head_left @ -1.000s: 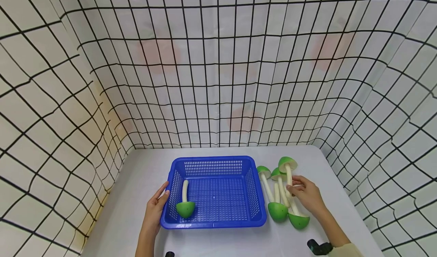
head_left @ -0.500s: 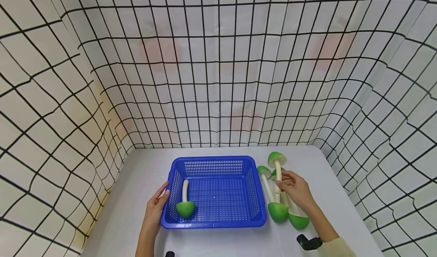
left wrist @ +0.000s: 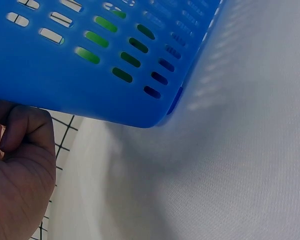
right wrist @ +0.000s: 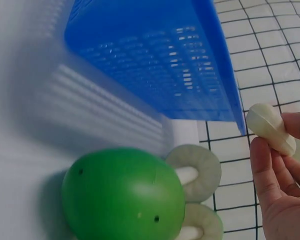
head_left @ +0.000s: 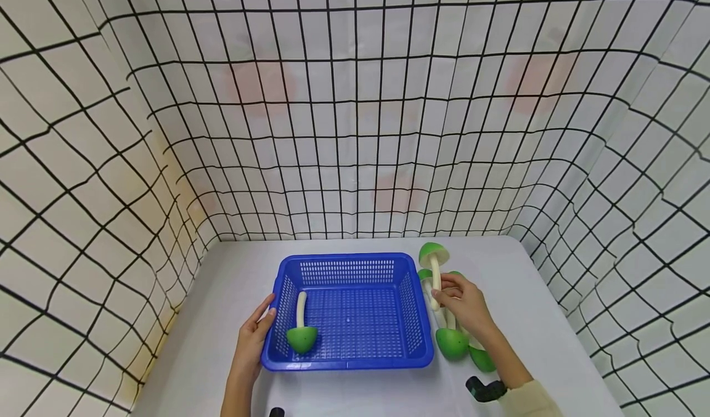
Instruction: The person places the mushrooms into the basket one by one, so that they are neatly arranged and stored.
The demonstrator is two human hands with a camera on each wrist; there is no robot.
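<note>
A blue plastic basket (head_left: 346, 365) sits on the table with one green-capped toy mushroom (head_left: 302, 340) lying inside at its left. My left hand (head_left: 252, 337) grips the basket's left rim; in the left wrist view the curled left hand (left wrist: 22, 165) is at the rim of the basket (left wrist: 90, 90). Between thumb and fingers, my right hand (head_left: 466, 306) pinches the stem of another toy mushroom (head_left: 435, 275), cap up, beside the basket's right wall. The right wrist view shows the held mushroom's pale stem end (right wrist: 270, 127) close to the basket rim.
Several more toy mushrooms lie right of the basket, partly hidden under my right hand; one green cap (head_left: 452, 344) faces the front. A black device (head_left: 485, 390) is at my right wrist. White walls with black grid lines (head_left: 355, 127) enclose the white table (head_left: 222, 269).
My right hand has lifted the mushroom off the pile and moved it left, toward the basket's right rim. The left hand and basket have stayed in place.
</note>
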